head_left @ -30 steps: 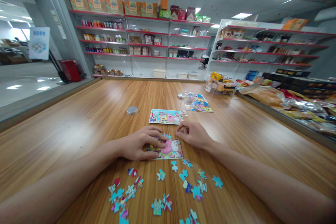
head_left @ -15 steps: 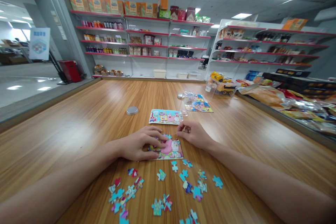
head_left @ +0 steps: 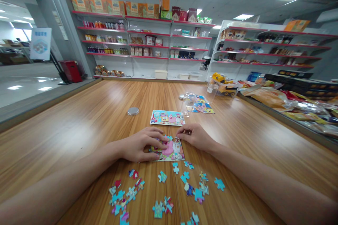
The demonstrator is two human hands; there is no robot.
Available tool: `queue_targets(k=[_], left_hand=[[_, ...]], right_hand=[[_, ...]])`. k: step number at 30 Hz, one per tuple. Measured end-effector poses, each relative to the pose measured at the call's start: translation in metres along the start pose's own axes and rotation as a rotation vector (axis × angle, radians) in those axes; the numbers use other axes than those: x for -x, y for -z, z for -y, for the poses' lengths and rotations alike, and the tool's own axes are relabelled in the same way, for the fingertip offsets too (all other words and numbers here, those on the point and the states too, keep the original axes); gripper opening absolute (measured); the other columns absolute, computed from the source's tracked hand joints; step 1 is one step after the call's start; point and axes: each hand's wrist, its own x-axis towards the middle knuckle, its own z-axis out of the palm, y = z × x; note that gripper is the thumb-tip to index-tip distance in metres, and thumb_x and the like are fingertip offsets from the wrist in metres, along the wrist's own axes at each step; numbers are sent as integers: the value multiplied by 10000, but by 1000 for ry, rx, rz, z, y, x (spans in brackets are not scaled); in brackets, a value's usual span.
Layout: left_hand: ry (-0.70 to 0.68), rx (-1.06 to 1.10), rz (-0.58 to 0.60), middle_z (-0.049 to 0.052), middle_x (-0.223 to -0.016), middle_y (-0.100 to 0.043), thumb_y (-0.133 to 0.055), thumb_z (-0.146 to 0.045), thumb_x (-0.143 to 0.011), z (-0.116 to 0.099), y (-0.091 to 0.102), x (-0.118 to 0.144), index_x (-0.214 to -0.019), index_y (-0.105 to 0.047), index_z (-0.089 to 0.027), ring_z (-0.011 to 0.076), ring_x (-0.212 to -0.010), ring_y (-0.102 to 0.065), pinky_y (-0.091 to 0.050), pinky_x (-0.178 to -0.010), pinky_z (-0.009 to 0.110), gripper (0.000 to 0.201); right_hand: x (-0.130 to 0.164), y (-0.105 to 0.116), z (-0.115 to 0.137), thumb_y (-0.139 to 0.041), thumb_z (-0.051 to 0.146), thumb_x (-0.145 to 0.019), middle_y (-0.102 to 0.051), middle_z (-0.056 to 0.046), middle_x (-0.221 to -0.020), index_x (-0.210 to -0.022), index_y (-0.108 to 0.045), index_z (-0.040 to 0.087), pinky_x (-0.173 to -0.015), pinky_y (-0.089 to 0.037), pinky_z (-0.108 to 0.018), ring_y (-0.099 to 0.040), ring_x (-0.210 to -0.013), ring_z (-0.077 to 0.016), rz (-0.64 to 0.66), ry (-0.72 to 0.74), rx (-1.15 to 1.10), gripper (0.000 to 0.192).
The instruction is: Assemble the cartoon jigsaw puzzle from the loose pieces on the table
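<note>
My left hand (head_left: 144, 144) lies with its fingers spread over the left part of a partly joined jigsaw puzzle (head_left: 169, 150), which shows pink and white cartoon figures. At the puzzle's upper right corner, my right hand (head_left: 195, 136) pinches a small puzzle piece (head_left: 177, 139) between thumb and fingertips; the fingers partly cover it. Just beyond the puzzle lies a picture card (head_left: 167, 117) with similar figures. Loose pieces are scattered on the near side, among them a blue piece (head_left: 219, 183), a pale one (head_left: 162, 176) and a group (head_left: 131, 192) at the left.
A silver lid (head_left: 133, 111) lies on the wooden table (head_left: 92, 112). Farther right are a clear jar (head_left: 189, 102), a colourful finished puzzle (head_left: 202, 107) and a clear bin with a yellow toy truck (head_left: 227, 89). Packaged goods (head_left: 266, 98) line the right edge.
My right hand has moved slightly down and left, bringing its fingertips to the puzzle's upper right corner, where a piece now shows. My left hand has stayed in place.
</note>
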Motion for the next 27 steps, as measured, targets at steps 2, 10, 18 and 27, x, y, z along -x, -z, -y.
queue_targets(k=[2, 10, 18, 27], left_hand=[[-3, 0, -2, 58, -1297, -581, -639, -350, -857, 0, 0, 0, -1259, -592, -291, 273, -1245, -445, -368, -1055, 469, 409], [3, -11, 7, 53, -1308, -574, -636, -350, -859, 1, 0, 1, -1272, -583, -298, 279, -1257, -432, -364, -1061, 476, 419], [11, -18, 20, 42, -1319, -565, -627, -360, -863, 1, 0, 1, -1260, -590, -293, 274, -1264, -419, -353, -1072, 471, 404], [-1, -11, 0, 44, -1287, -583, -637, -344, -855, 2, -1, 0, -1211, -627, -273, 263, -1243, -436, -345, -1078, 446, 363]], right_hand=[[0, 0, 1, -623, 266, -824, -695, -27, -771, -835, -718, 176, -630, -438, -257, -583, -673, -134, -10, 11, 24, 131], [2, -1, 3, -622, 252, -823, -677, -27, -751, -832, -709, 172, -609, -423, -250, -556, -650, -129, -5, 13, 58, 118], [5, -1, 12, -638, 232, -821, -653, -21, -727, -812, -698, 167, -567, -399, -234, -519, -606, -112, 40, 175, 82, 88], [10, 0, 17, -610, 197, -833, -628, -47, -806, -929, -715, 172, -645, -440, -259, -557, -689, -134, 195, 417, 113, 145]])
